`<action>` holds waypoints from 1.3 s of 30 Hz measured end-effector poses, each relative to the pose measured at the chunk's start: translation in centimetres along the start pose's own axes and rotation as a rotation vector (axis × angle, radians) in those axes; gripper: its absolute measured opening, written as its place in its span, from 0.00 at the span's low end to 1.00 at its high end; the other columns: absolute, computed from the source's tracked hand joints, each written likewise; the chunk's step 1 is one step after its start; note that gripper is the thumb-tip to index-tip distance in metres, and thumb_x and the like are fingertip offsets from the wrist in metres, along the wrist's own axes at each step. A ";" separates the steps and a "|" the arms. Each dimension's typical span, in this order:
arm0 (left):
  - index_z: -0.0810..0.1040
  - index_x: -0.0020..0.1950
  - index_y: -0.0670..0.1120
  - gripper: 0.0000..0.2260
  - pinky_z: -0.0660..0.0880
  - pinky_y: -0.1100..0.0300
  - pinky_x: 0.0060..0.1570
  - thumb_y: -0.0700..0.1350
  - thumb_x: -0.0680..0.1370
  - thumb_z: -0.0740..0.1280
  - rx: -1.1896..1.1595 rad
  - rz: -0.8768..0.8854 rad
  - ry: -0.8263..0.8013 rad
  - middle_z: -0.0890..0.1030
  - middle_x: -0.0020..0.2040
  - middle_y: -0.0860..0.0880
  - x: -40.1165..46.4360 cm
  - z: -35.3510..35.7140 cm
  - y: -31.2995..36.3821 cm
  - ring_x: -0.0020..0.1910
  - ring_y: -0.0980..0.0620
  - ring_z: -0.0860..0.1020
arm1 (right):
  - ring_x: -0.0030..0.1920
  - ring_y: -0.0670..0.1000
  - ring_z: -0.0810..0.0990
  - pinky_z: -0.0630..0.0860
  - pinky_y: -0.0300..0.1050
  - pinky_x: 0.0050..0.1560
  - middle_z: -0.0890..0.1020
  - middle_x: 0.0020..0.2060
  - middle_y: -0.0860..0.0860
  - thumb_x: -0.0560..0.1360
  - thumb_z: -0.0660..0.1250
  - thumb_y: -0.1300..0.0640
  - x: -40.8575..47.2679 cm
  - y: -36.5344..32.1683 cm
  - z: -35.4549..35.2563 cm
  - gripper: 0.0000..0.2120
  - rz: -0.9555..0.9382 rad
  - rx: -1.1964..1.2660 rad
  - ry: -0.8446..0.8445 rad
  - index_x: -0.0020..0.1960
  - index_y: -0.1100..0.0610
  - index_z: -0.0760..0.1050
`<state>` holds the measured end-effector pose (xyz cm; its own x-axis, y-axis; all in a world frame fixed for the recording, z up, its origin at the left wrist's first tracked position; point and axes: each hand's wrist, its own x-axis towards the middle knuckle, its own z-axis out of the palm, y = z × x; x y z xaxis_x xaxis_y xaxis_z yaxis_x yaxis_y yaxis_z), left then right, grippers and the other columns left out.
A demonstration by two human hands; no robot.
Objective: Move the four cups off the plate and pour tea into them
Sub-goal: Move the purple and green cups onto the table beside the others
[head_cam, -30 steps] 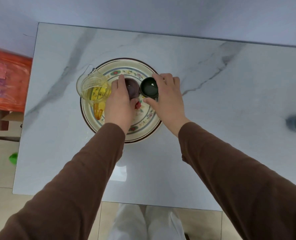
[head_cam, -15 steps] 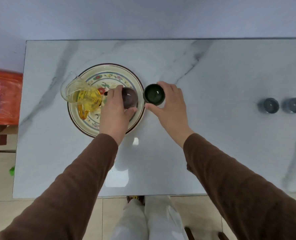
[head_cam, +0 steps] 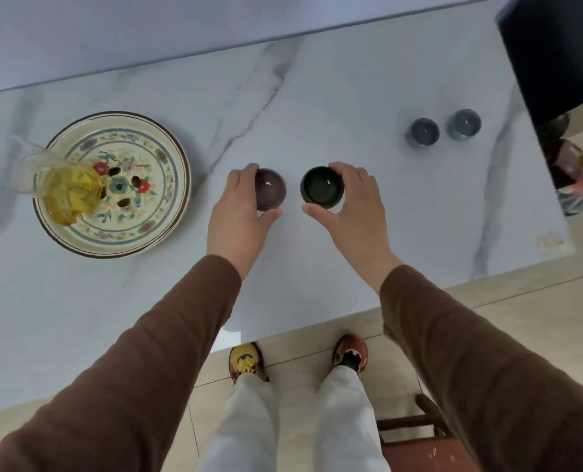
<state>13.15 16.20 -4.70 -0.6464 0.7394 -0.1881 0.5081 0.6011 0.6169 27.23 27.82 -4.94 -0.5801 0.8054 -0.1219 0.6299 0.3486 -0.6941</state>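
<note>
We see a purple glazed cup (head_cam: 270, 190) beside a dark green cup (head_cam: 322, 189), two grey-blue cups (head_cam: 424, 131) far right, and a glass tea pitcher (head_cam: 67, 189) on the floral plate (head_cam: 167, 212).

A round cream ceramic plate (head_cam: 167, 172) with a brown rim, blue-green bands and red and teal flowers lies at nine o'clock on the white, grey-veined marble table (head_cam: 317, 107). On its nine o'clock edge a clear glass pitcher (head_cam: 62, 185) holds yellow tea. Mid-table are a dark purple cup (head_cam: 270, 189) and a dark green cup (head_cam: 322, 189); two grey-blue cups (head_cam: 424, 131) stand at two o'clock.
</note>
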 end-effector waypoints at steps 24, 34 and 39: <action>0.67 0.71 0.52 0.29 0.76 0.53 0.52 0.51 0.73 0.73 0.072 0.075 -0.115 0.74 0.64 0.53 6.0 17.2 17.0 0.61 0.50 0.73 | 0.62 0.49 0.69 0.71 0.45 0.62 0.74 0.61 0.47 0.70 0.76 0.46 6.9 18.8 -14.6 0.31 0.137 -0.067 0.019 0.68 0.52 0.69; 0.68 0.70 0.50 0.29 0.76 0.53 0.51 0.49 0.72 0.74 0.145 0.006 -0.089 0.75 0.62 0.50 7.0 23.4 20.8 0.59 0.48 0.72 | 0.62 0.51 0.69 0.71 0.48 0.63 0.74 0.62 0.50 0.69 0.76 0.48 10.7 26.2 -17.7 0.32 0.044 -0.135 -0.120 0.69 0.54 0.69; 0.69 0.69 0.49 0.29 0.78 0.49 0.51 0.47 0.71 0.75 0.121 -0.048 -0.047 0.72 0.64 0.48 6.8 25.8 21.9 0.60 0.46 0.73 | 0.62 0.53 0.69 0.69 0.44 0.63 0.74 0.61 0.52 0.70 0.77 0.51 12.0 28.4 -18.0 0.32 -0.039 -0.139 -0.172 0.69 0.56 0.69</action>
<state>34.60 42.19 -12.22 -0.6456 0.7208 -0.2525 0.5442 0.6661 0.5101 47.45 56.05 -13.32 -0.6772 0.7006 -0.2248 0.6638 0.4499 -0.5975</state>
